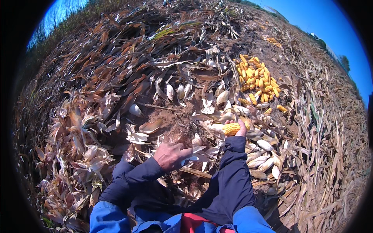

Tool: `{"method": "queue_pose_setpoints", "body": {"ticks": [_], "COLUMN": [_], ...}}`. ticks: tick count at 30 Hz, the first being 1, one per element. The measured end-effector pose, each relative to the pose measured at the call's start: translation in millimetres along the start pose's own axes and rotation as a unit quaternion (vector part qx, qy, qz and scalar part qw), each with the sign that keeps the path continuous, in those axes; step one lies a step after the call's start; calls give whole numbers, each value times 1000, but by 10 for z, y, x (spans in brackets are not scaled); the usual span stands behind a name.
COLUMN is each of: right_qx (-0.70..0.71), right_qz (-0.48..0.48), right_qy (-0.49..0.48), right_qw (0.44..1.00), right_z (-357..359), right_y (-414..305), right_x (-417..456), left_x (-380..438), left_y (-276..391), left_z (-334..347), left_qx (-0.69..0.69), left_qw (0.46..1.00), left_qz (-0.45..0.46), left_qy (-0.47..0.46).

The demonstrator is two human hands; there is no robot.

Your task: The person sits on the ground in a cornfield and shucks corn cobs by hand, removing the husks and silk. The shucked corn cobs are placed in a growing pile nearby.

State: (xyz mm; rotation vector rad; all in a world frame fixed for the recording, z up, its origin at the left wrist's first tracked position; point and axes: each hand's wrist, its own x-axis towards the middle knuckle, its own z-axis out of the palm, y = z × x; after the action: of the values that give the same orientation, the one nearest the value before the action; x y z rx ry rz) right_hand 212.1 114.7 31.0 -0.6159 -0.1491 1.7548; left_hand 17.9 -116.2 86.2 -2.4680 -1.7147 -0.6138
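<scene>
My right hand (242, 130) grips a husked yellow ear of corn (231, 129), held level above a spread of ears in dry husks. My left hand (171, 155) is curled, its knuckles upward, apart from the ear and to its left. A thin pale bluish-white piece (190, 159) juts from beneath its fingers; whether it is husk or a tool is unclear. Pale unhusked ears (263, 163) lie beside my right forearm. Beyond them rises a pile of bare yellow ears (256, 76).
Loose dry husks (90, 157) are heaped at my left. Flattened cornstalks (116, 64) cover the ground ahead, and more stalks (317, 157) lie along the right. Bare brown soil (174, 119) shows between them. A smaller yellow corn pile (273, 41) sits farther off.
</scene>
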Motion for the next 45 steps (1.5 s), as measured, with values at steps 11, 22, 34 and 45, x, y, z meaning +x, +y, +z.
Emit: {"method": "queue_pose_setpoints", "body": {"ticks": [11,22,34,45], "right_qx": [-160,-370,-410,-769], "right_qz": [78,300,-131,105], "right_qy": [38,305,-22,396], "right_qw": [983,825,902,490], "right_z": [-1527,-3730,-408,-4518], "right_y": [-1219,-634,-2207,-533], "right_x": [-163,-954,880,189], "left_x": [-1807,-1640,-40,-153], "left_y": [-1645,-1041,-552,-568], "left_z": [-1311,-398,405,381], "left_qx": [386,-69,-102,-104], "left_qw": [788,839,933,915], "left_qz": [-472,-470,-336,-388], "left_qy": [87,263,81,35]}}
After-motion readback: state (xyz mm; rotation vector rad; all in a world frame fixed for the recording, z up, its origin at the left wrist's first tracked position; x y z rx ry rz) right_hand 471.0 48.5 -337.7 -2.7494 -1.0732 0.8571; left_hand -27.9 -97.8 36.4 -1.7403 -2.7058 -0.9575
